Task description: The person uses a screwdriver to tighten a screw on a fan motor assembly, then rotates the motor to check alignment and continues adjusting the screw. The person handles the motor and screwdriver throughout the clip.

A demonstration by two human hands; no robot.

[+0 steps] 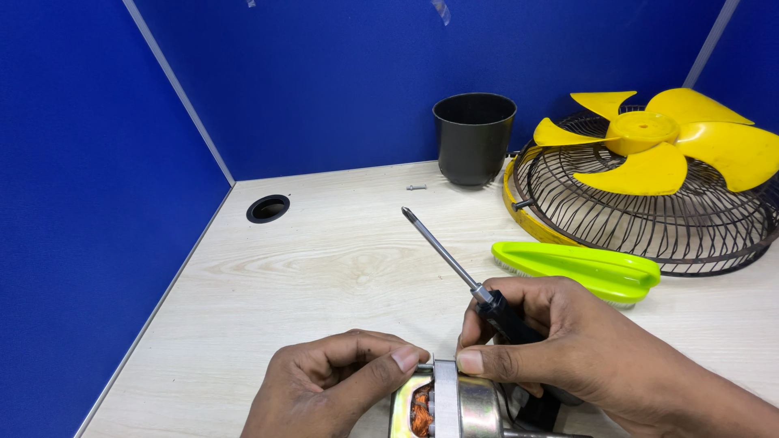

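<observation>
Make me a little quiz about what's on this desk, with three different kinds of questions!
1. True or false: the yellow fan blade rests on the wire fan guard.
2. Which hand holds the screwdriver? A) left hand B) right hand
3. Fill in: the black cup stands against the ___ wall.

Key:
1. True.
2. B: the right hand grips its black handle, while the left hand touches the metal motor with copper windings.
3. Blue.

Pale wood-grain desk (324, 268): black cup (474, 136), small screw (415, 187), fan grille (649, 203), lime brush (580, 270), motor (446, 410) near front edge.
</observation>
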